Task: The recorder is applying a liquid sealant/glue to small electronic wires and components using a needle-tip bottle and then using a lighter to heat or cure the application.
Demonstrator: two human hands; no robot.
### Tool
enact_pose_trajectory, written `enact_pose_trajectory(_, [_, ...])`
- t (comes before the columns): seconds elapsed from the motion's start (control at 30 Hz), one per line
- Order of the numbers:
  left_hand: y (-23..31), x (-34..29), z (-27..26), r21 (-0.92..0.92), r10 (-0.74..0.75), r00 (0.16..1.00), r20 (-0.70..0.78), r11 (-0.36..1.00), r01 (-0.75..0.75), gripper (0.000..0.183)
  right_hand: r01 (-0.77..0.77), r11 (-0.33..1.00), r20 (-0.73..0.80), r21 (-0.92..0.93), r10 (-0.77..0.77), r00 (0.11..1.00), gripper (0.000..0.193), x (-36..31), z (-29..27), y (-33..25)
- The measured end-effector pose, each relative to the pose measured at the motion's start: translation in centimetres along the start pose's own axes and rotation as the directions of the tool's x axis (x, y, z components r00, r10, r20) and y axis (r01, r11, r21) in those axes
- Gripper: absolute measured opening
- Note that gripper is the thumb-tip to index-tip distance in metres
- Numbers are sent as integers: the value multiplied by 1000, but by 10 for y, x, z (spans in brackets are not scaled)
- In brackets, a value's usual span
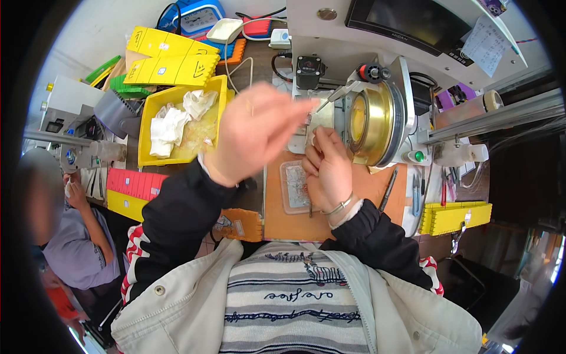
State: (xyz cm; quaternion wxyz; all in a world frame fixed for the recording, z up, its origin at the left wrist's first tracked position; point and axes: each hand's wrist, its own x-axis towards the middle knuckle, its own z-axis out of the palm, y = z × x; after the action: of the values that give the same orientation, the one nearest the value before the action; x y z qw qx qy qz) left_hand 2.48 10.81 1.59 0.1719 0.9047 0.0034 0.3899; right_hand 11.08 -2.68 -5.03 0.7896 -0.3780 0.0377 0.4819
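My left hand (253, 133) is raised over the bench and blurred, its fingers drawn together and pointing right toward the thin metal rod (336, 95) of a machine. Whatever its fingertips hold cannot be made out. Just below them my right hand (331, 171) is closed in a pinch beside the machine's round brass-coloured drum (377, 127). A small pale bit may show at its fingertips, too small to name. Under the right hand's left side sits a clear plastic box (289, 189) with small shiny pieces inside, on a brown work mat (283, 223).
A yellow bin (147, 133) holding white cloths stands left, with yellow toothed trays (171, 69) behind it. A dark pen-like tool (388, 189) and blue-handled pliers (417, 197) lie right, near more yellow strips (454, 219). Another person (79, 236) sits far left.
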Motion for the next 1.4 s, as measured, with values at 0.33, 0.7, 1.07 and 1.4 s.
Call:
enact_pose_trajectory(0.33, [-45,46,18,-202,-175,811,559,920,337,14,81,997,-83,-8,-82,993,13,36,26,-5])
enact_pose_trajectory(0.7, [20,-30,14,-99,105,984,-142,988,-119,17,-211,972,229,105,183,956,17,-21,6,-17])
enact_pose_trajectory(1.07, [-2,-31,39,187,55,977,-206,982,-16,27,-155,986,346,-68,169,923,14,-36,-23,-24])
enact_pose_trajectory(1.4, [-1,-43,44,6,153,981,-122,988,-154,16,-21,904,388,-426,203,899,11,-40,-37,-25])
